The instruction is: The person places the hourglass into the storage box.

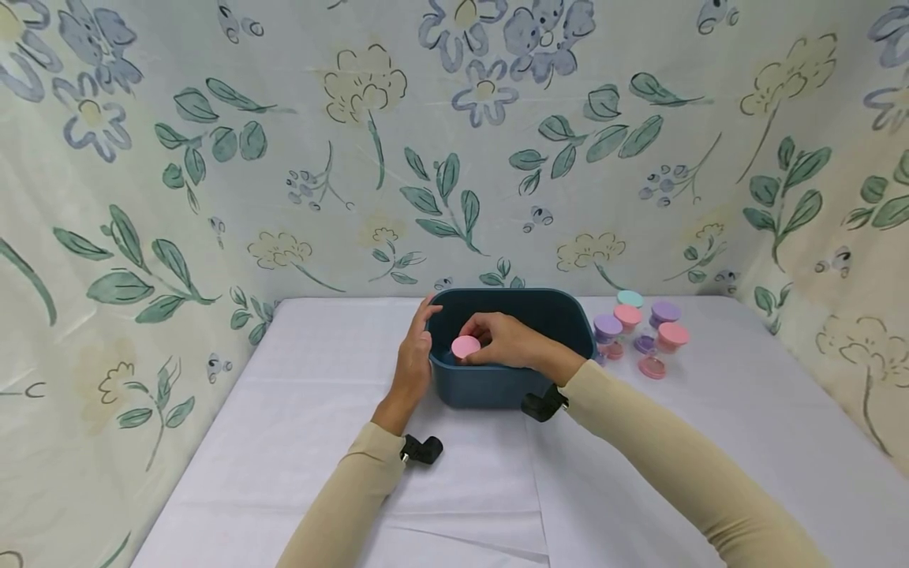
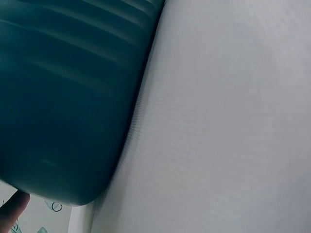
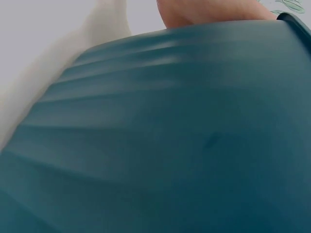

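A dark teal bin (image 1: 490, 390) stands near the back of the table. My right hand (image 1: 507, 339) reaches over its front wall and pinches a sand timer by its pink round cap (image 1: 465, 346), inside the bin near the left end. The rest of that timer is hidden. Against the bin's left side rests my left hand (image 1: 413, 363), fingers straight along the wall. In the left wrist view one fingertip (image 2: 14, 208) touches the bin's far corner. The bin's ribbed outer wall (image 3: 146, 126) fills most of the right wrist view, with my left hand (image 3: 214, 10) behind it.
Right of the bin stand several sand timers with clear middles: a teal-capped one (image 1: 630, 298), pink ones (image 1: 672, 337) and purple ones (image 1: 666, 312). A white cloth (image 1: 319, 379) covers the table, and a flowered curtain (image 1: 355, 158) hangs behind.
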`<action>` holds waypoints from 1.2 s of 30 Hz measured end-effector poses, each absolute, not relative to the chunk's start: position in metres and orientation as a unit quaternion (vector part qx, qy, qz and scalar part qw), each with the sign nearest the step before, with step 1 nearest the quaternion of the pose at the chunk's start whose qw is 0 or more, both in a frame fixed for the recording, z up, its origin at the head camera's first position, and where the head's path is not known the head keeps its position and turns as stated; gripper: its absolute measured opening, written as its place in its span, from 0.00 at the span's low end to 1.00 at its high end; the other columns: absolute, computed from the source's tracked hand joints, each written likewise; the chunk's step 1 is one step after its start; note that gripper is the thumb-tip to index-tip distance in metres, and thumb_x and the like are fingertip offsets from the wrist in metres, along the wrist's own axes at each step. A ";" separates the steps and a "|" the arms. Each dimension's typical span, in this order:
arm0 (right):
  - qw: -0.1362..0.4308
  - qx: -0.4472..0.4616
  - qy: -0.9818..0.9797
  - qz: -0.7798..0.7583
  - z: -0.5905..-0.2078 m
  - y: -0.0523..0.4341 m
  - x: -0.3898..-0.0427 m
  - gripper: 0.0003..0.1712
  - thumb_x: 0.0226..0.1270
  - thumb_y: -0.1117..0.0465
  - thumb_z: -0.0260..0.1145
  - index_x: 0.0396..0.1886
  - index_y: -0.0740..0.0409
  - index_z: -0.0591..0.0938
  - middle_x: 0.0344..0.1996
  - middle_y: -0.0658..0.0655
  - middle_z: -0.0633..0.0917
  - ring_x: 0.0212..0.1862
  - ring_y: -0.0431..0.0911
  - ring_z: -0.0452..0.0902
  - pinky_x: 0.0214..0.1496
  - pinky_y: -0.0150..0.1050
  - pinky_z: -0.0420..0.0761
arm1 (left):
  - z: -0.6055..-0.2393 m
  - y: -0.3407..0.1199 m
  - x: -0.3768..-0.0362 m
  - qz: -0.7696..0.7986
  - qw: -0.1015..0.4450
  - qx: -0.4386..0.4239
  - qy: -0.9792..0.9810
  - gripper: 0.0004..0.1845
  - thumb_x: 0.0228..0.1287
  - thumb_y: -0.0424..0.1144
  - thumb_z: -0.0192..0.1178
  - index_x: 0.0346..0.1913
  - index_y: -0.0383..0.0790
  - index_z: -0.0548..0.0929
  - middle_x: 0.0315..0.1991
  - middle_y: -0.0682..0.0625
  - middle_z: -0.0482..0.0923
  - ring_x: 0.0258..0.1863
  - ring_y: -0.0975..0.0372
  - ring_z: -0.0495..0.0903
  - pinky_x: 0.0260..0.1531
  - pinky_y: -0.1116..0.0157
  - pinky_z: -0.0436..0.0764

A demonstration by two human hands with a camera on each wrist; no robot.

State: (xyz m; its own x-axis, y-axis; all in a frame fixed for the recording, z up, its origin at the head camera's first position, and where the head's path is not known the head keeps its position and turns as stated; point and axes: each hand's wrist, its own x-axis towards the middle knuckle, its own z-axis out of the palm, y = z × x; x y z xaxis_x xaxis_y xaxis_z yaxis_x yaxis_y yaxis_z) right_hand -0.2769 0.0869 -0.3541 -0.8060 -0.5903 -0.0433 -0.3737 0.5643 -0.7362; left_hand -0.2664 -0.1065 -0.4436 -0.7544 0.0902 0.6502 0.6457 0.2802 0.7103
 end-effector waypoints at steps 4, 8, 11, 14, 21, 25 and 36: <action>0.151 -0.278 0.872 -0.375 -0.354 0.086 -0.277 0.19 0.57 0.61 0.72 0.48 0.57 0.78 0.45 0.53 0.82 0.49 0.48 0.78 0.53 0.42 0.79 | -0.444 -0.106 -0.266 -0.548 0.252 -0.242 -0.760 0.29 0.73 0.50 0.30 0.70 0.42 0.62 0.75 0.47 0.54 0.74 0.58 0.51 0.66 0.42 0.59; 0.165 -0.277 0.868 -0.377 -0.355 0.087 -0.277 0.19 0.58 0.62 0.72 0.49 0.57 0.78 0.45 0.53 0.81 0.49 0.48 0.77 0.53 0.42 0.79 | -0.445 -0.107 -0.266 -0.546 0.253 -0.242 -0.761 0.28 0.73 0.48 0.30 0.70 0.42 0.63 0.75 0.47 0.54 0.74 0.58 0.51 0.66 0.42 0.58; 0.174 -0.282 0.865 -0.378 -0.355 0.087 -0.277 0.19 0.58 0.63 0.71 0.49 0.59 0.78 0.45 0.54 0.81 0.49 0.48 0.77 0.54 0.42 0.79 | -0.445 -0.107 -0.266 -0.544 0.254 -0.242 -0.762 0.28 0.73 0.47 0.31 0.70 0.41 0.63 0.75 0.47 0.54 0.74 0.58 0.51 0.66 0.42 0.58; 0.183 -0.284 0.860 -0.383 -0.355 0.087 -0.278 0.19 0.59 0.64 0.71 0.50 0.61 0.77 0.45 0.55 0.81 0.48 0.48 0.78 0.54 0.42 0.79 | -0.444 -0.107 -0.265 -0.543 0.255 -0.243 -0.762 0.27 0.72 0.44 0.31 0.71 0.41 0.62 0.75 0.47 0.54 0.74 0.58 0.51 0.66 0.42 0.59; 0.204 -0.277 0.853 -0.393 -0.356 0.087 -0.278 0.19 0.60 0.66 0.69 0.50 0.62 0.77 0.46 0.57 0.81 0.48 0.48 0.78 0.55 0.42 0.79 | -0.442 -0.106 -0.264 -0.544 0.259 -0.241 -0.761 0.29 0.74 0.47 0.31 0.74 0.43 0.57 0.73 0.48 0.58 0.74 0.59 0.51 0.66 0.42 0.59; 0.207 -0.278 0.852 -0.393 -0.358 0.087 -0.278 0.19 0.60 0.66 0.69 0.51 0.63 0.77 0.47 0.57 0.81 0.48 0.48 0.78 0.55 0.42 0.79 | -0.443 -0.105 -0.264 -0.543 0.259 -0.239 -0.762 0.29 0.72 0.43 0.32 0.73 0.40 0.57 0.73 0.48 0.58 0.74 0.59 0.50 0.66 0.42 0.58; 0.213 -0.284 0.847 -0.395 -0.357 0.087 -0.277 0.21 0.59 0.65 0.70 0.52 0.62 0.77 0.47 0.57 0.81 0.47 0.48 0.78 0.55 0.42 0.79 | -0.443 -0.104 -0.263 -0.538 0.262 -0.232 -0.767 0.29 0.70 0.39 0.33 0.73 0.38 0.58 0.73 0.49 0.59 0.74 0.59 0.52 0.65 0.42 0.60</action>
State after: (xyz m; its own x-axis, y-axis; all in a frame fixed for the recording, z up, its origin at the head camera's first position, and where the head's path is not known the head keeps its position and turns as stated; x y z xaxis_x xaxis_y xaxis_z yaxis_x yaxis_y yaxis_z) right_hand -0.2771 0.0867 -0.3566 -0.7480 -0.6494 -0.1371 -0.3127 0.5271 -0.7902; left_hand -0.2628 -0.1042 -0.4425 -0.7554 0.0740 0.6511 0.6373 0.3143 0.7036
